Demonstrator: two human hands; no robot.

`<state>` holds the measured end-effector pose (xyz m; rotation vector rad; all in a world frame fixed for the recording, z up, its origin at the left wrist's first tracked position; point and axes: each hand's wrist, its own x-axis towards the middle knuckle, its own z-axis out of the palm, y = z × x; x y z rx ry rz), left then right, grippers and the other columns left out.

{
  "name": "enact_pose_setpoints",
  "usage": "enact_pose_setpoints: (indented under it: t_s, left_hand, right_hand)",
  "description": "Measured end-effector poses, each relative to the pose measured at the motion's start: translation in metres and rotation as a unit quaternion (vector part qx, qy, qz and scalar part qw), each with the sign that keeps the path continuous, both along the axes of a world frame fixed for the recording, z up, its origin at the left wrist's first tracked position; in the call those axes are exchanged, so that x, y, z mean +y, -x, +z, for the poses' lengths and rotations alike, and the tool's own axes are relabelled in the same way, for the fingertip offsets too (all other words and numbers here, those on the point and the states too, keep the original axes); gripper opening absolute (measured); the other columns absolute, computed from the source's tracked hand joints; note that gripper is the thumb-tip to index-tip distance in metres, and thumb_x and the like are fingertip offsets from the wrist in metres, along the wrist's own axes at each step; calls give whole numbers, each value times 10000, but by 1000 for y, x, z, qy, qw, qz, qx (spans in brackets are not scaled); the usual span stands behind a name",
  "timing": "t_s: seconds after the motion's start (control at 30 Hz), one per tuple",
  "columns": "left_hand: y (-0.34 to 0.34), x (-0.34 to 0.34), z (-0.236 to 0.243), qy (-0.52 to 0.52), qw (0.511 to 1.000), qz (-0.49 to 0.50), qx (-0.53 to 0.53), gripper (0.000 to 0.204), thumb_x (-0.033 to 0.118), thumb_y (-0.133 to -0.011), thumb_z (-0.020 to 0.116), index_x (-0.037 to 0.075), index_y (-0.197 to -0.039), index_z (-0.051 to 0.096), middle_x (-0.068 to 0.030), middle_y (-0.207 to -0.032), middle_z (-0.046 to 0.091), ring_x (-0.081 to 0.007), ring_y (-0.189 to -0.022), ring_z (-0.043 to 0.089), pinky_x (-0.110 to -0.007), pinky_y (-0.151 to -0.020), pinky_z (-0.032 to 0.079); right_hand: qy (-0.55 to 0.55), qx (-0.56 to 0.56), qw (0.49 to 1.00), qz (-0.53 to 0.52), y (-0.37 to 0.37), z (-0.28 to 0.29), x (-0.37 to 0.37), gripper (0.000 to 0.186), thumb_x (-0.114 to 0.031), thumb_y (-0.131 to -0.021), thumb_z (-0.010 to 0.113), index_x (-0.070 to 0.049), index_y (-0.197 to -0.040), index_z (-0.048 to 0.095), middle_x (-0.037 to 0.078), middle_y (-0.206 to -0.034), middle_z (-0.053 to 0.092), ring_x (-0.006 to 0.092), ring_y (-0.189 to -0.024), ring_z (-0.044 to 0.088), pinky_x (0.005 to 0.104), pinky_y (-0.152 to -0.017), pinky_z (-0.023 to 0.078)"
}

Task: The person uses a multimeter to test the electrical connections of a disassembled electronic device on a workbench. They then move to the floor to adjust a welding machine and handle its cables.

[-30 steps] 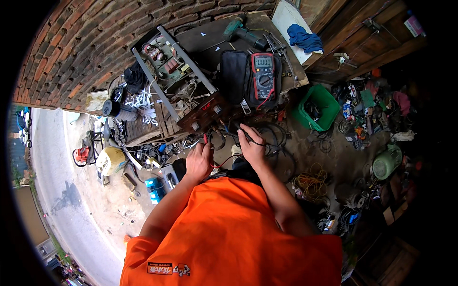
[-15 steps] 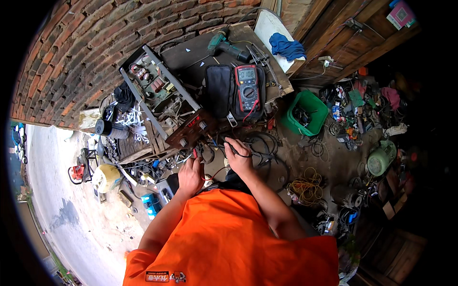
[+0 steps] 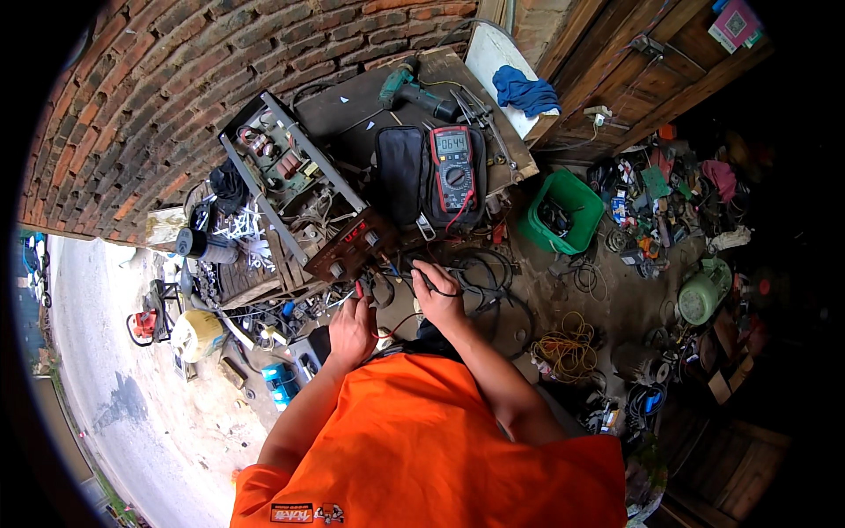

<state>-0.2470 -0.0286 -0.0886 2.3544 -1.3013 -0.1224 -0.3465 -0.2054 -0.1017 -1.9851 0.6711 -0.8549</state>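
Note:
My left hand (image 3: 354,329) is closed round a red test probe (image 3: 358,289), whose tip points up at the front panel of an opened electrical machine (image 3: 346,244). To its right, my right hand (image 3: 438,297) pinches a black cable (image 3: 426,277) that bends over its fingers, just below the panel's lower right corner. A plug-like end (image 3: 390,264) with a blue part sticks out between the panel and this hand. The machine's cover is off, showing a circuit board (image 3: 280,163) and wiring. Beyond my right hand, a red and grey multimeter (image 3: 454,172) lies lit in its black case (image 3: 400,176).
A green cordless drill (image 3: 415,95) and pliers-like tools lie on the wooden table (image 3: 348,132) against the brick wall. At right stand a green bin (image 3: 563,211), heaped scrap parts (image 3: 656,189) and a green motor (image 3: 702,293). Black cables (image 3: 493,273) coil under the table edge.
The reading on the multimeter's display has changed. Both hands keep their holds and have barely moved; the whole view has shifted slightly.

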Motion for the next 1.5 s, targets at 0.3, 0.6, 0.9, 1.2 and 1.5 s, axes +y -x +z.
enact_pose_setpoints:
  t_s: [0.3, 0.6, 0.9, 1.2, 1.5]
  left_hand:
    - [-1, 0, -2, 4, 1000, -6, 2, 268, 122, -847, 630, 43, -1099, 583, -144, -923, 575, -334, -773, 597, -411, -683, 485]
    - [4, 1, 33, -36, 999, -38, 11, 224, 194, -880, 638, 92, -1073, 591, -102, -864, 593, -313, -693, 626, -412, -596, 499]
    - [19, -42, 72, -59, 982, -81, 161, 314, 345, -920, 631, 38, -865, 591, -184, -657, 614, -398, -618, 612, -475, -546, 482]
    - [56, -91, 67, -4, 961, -206, 183, 219, 177, -874, 638, 28, -1001, 541, -168, -800, 646, -376, -697, 637, -453, -585, 515]
    - [42, -21, 63, -53, 944, -198, 259, 313, 196, -878, 660, 42, -1147, 615, -166, -854, 647, -368, -765, 643, -436, -676, 534]
  right_hand:
    - [-7, -3, 1000, -6, -1, -3, -1, 174, -67, -862, 650, -4, -1023, 653, 182, -916, 673, 365, -839, 649, 393, -720, 524]
    - [-326, -112, 938, -42, 23, 20, -10, 228, -122, -963, 602, 21, -1139, 626, 78, -889, 696, 91, -733, 630, 236, -671, 527]
    - [-183, -160, 962, -126, 83, 60, -31, 377, -252, -1034, 443, -8, -770, 556, 75, -700, 557, 164, -612, 540, 311, -594, 417]
    - [-105, 57, 991, 67, 83, 66, -12, 338, -308, -987, 549, -6, -1098, 654, 171, -875, 693, 266, -778, 690, 355, -677, 512]
    - [-115, -45, 978, -166, 84, 103, -127, 393, -300, -1037, 442, -15, -797, 565, 29, -664, 585, 111, -627, 534, 287, -612, 440]
